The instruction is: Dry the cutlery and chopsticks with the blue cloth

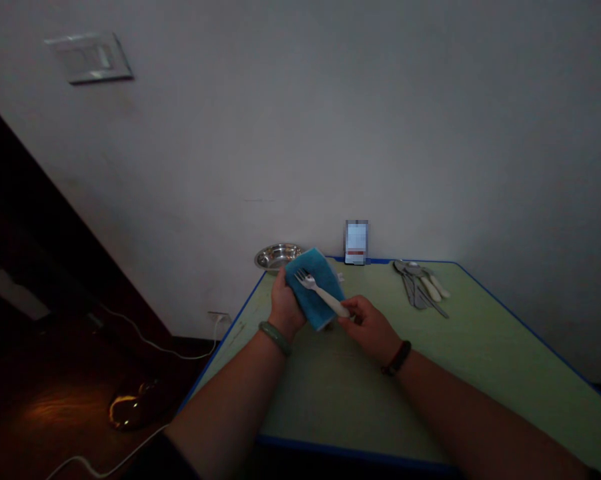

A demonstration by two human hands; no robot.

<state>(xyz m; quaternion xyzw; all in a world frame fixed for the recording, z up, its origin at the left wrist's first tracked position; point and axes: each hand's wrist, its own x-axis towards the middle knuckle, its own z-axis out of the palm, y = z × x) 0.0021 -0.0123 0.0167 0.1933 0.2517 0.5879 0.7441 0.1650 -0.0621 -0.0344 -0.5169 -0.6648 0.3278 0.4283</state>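
Head view: end-pinched by right fingers [356, 303], fork [325, 295] could be tipped off cloth [316, 260] beyond, held by left hand [286, 308], fingers hidden.

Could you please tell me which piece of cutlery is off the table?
The pale-handled fork, tines over the blue cloth: the right hand holds it, whereas the other cutlery lies bunched on the table.
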